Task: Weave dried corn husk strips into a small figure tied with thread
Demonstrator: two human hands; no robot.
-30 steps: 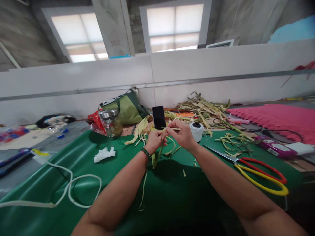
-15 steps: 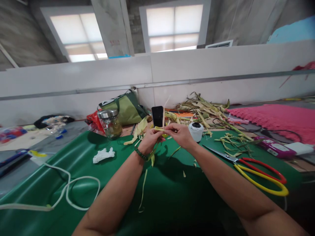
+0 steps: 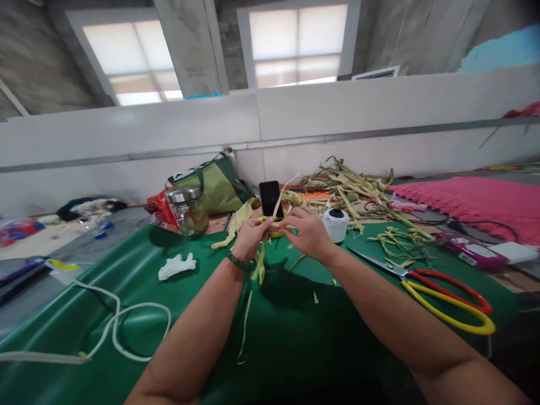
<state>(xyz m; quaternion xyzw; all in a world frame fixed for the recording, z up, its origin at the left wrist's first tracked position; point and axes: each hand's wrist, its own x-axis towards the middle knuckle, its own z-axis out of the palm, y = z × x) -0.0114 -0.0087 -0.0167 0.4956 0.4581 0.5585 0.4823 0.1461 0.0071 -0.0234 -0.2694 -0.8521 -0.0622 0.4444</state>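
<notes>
In the foreground, a thin curled strand [image 3: 245, 329] lies on a green sheet [image 3: 295, 332] spread over the bench [image 3: 135, 220], with a white cord [image 3: 46, 357] looped to the left and scissors [image 3: 405, 274], handles red and yellow, at right. Past them, a worker's bare hands meet over the sheet, busy with plant fiber. The left hand [image 3: 248, 238], a beaded bracelet [image 3: 237, 260] at its wrist, keeps a tight grip on a pale strip [image 3: 280, 199] that rises above the fingertips; a leafy bundle [image 3: 260, 268] hangs beneath. The right hand [image 3: 310, 233] has a narrow grip, thumb and fingers pinched on a light-colored piece [image 3: 289, 226] between the two hands. A crumpled white tissue [image 3: 177, 266] lies left of them; a white thread spool [image 3: 336, 226] stands just right. Farther back are a metal-lidded jar [image 3: 187, 214], a dark-screened phone [image 3: 268, 197], a green bag [image 3: 217, 185] and a heap of dried husks [image 3: 350, 185]. Pink fabric [image 3: 476, 202] covers the far right. Behind rises a white partition [image 3: 177, 129], below two bright windows [image 3: 276, 34].
</notes>
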